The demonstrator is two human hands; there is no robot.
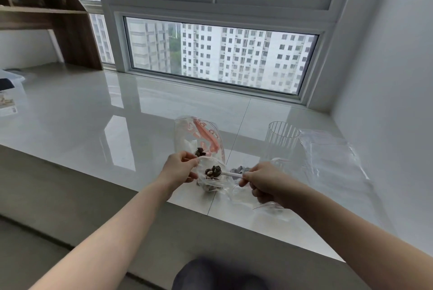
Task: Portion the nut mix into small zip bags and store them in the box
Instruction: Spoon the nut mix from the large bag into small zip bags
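My left hand (179, 166) pinches the open mouth of a small clear zip bag (212, 184) near the sill's front edge; some nuts lie in its bottom. My right hand (262, 182) grips the white handle of a spoon (230, 174), whose bowl, heaped with dark nut mix (213, 171), is at the bag's mouth. Behind stands the big clear nut-mix bag (201, 137) with pink print, a few nuts left inside. A clear plastic box (9, 93) sits at the far left edge.
A ribbed clear glass (280, 142) stands right of the big bag. A heap of empty clear bags (332, 160) lies at the right, and another bag lies under my right wrist. The glossy sill (93, 121) runs to the window; a wooden shelf (46, 13) stands back left.
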